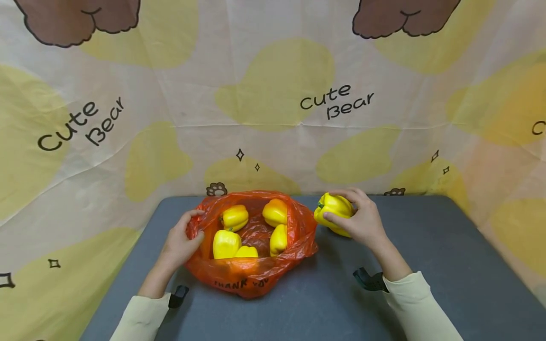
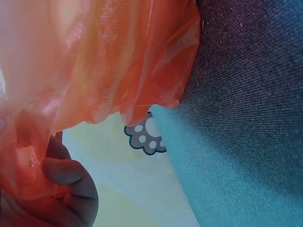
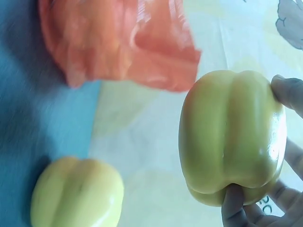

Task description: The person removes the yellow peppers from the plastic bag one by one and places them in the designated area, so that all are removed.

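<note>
A red plastic bag (image 1: 249, 277) with "THANK YOU" printed on it stands wide-mouthed on the table, several yellow bell peppers (image 1: 226, 244) lying inside. My left hand (image 1: 179, 242) grips its left rim; in the left wrist view the thumb and fingers are partly behind the translucent film (image 2: 128, 61). To the right of the bag, my right hand (image 1: 366, 219) holds a yellow bell pepper (image 3: 227, 132) between thumb and fingers, raised above the table. Below it another yellow bell pepper (image 3: 78, 194) rests on the table, mostly hidden in the head view.
The grey table (image 1: 443, 265) reaches back to a hanging cloth (image 1: 273, 85) printed with yellow patches, bears and "Cute Bear" lettering. Dark straps (image 1: 370, 280) sit at both wrists, by the pale sleeves.
</note>
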A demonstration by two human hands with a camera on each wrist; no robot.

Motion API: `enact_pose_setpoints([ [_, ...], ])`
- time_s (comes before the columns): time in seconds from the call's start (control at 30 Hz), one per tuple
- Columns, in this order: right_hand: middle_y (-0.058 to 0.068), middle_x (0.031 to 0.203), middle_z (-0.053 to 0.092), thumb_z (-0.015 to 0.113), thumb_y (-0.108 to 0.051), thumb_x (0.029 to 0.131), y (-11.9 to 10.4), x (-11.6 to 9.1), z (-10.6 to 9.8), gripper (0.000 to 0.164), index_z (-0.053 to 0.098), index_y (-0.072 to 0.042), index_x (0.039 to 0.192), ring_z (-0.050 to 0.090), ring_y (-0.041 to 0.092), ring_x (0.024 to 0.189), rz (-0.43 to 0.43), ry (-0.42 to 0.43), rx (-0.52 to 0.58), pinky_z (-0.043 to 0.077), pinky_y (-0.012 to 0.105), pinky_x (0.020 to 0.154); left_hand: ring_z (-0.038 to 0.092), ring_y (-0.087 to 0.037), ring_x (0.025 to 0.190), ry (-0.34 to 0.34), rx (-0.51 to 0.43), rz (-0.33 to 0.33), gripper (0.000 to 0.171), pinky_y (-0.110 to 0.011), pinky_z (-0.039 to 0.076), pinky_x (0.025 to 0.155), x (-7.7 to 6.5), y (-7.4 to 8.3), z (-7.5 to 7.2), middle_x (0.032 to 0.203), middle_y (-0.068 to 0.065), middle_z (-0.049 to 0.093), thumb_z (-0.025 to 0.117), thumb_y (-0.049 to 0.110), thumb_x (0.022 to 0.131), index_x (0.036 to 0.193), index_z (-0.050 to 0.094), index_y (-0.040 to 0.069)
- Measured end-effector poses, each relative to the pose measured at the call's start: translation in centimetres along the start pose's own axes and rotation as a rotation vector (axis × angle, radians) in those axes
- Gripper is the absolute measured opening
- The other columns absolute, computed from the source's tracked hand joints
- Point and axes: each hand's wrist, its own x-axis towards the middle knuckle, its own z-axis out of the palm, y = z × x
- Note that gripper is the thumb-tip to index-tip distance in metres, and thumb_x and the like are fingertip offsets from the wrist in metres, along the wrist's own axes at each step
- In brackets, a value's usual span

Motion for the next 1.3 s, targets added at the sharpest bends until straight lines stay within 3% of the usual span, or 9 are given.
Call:
enact_pose_setpoints([
  [0.33, 0.01, 0.121, 0.058, 0.082, -0.033, 0.075, 2.6, -0.6, -2.0, 0.048, 0.067, -0.015, 0.116, 0.056, 0.03, 0.104, 0.071, 0.035, -0.127, 0.049, 0.047, 0.081, 0.06, -0.028, 0.09, -0.001, 0.0, -0.01, 0.05, -0.026, 0.05, 0.067, 0.0, -0.1, -0.1, 0.121, -0.02, 0.06, 0.062, 0.006, 0.087, 0.133, 0.047, 0.018],
  [0.67, 0.011, 0.116, 0.056, 0.081, -0.035, 0.076, 5.0, -1.6, -4.4, 0.048, 0.065, -0.014, 0.116, 0.053, 0.029, 0.096, 0.143, 0.047, -0.187, 0.045, 0.039, 0.073, 0.059, -0.027, 0.086, -0.012, 0.005, -0.024, 0.049, -0.027, 0.05, 0.065, 0.0, 0.2, -0.1, 0.116, -0.02, 0.062, 0.062, 0.008, 0.087, 0.132, 0.048, 0.017],
  [1.07, 0.016, 0.119, 0.054, 0.077, -0.04, 0.079, 7.9, -3.1, -5.8, 0.054, 0.062, -0.011, 0.122, 0.052, 0.033, 0.095, 0.217, -0.009, -0.251, 0.043, 0.036, 0.069, 0.059, -0.028, 0.087, -0.01, 0.007, -0.026, 0.049, -0.027, 0.05, 0.065, 0.0, 0.2, -0.2, 0.117, -0.02, 0.061, 0.062, 0.008, 0.087, 0.133, 0.047, 0.016],
  [1.3, 0.018, 0.119, 0.053, 0.075, -0.045, 0.08, 9.5, -3.5, -6.0, 0.057, 0.061, -0.01, 0.123, 0.052, 0.035, 0.096, 0.261, -0.058, -0.274, 0.044, 0.039, 0.07, 0.059, -0.029, 0.092, -0.017, 0.001, -0.037, 0.049, -0.03, 0.051, 0.071, -0.2, 0.3, -0.1, 0.12, -0.02, 0.06, 0.062, 0.008, 0.087, 0.133, 0.047, 0.016],
])
